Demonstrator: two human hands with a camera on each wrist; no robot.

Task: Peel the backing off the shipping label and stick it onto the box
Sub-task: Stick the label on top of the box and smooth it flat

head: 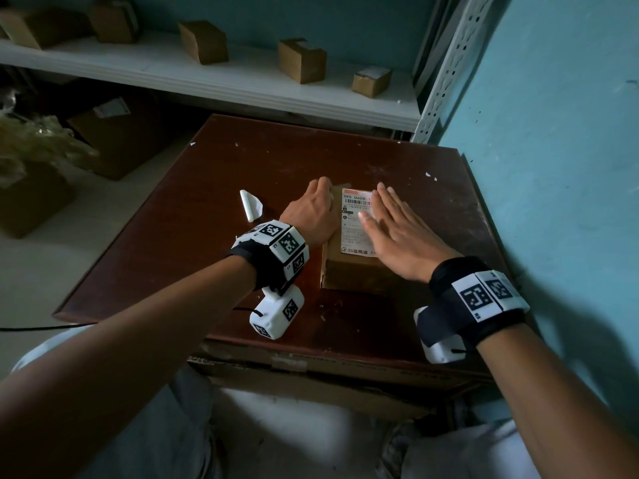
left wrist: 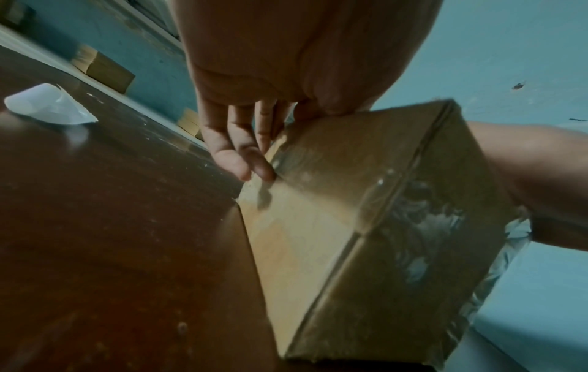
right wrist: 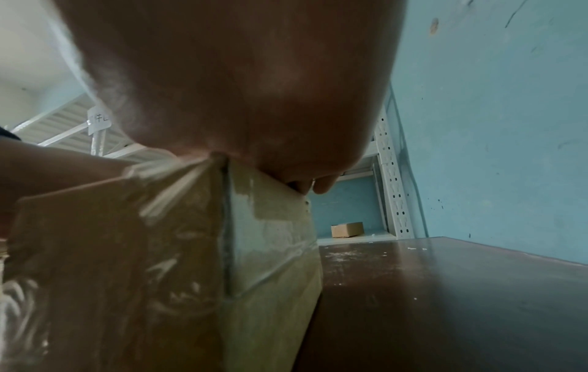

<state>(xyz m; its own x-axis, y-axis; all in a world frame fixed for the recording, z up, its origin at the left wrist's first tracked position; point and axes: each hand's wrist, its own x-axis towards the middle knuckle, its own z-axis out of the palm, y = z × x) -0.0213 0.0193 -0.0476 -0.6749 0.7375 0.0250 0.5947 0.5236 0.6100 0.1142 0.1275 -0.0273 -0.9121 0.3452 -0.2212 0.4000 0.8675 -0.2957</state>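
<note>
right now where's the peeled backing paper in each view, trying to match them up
Head: the backing paper lies on the table, left of the left hand.
Left wrist: it lies curled at the upper left.
Right wrist: not in it.
Shared landmark: the box, centre in head, lower right in left wrist, lower left in right wrist.
</note>
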